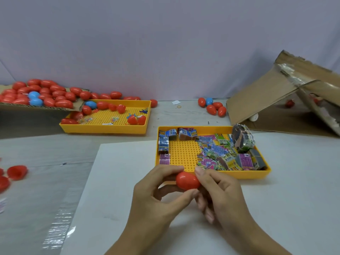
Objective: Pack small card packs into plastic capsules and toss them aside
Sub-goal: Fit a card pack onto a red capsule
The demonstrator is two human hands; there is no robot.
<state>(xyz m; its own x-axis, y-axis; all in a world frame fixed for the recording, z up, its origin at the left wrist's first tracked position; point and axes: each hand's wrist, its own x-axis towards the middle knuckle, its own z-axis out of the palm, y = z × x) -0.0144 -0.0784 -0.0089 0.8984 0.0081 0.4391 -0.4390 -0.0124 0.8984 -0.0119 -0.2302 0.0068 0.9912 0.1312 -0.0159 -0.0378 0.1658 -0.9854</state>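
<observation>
Here, both hands pinch one closed red egg-shaped plastic capsule point(187, 180) above the white board point(114, 181). The left hand point(156, 194) grips its left end, the right hand point(217, 192) its right.

A white board point(114, 181) lies on the near part of the grey bench point(46, 144). Far right, a torn cardboard box point(266, 100) tilts open. A rubber band point(179, 106) and a paper scrap point(176, 102) lie apart at the far edge.

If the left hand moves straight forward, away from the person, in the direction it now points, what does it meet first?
Most likely the near wall of the yellow tray of card packs, just beyond the left hand and the red capsule it holds. Depth is unclear; it might pass above the rim.
</observation>
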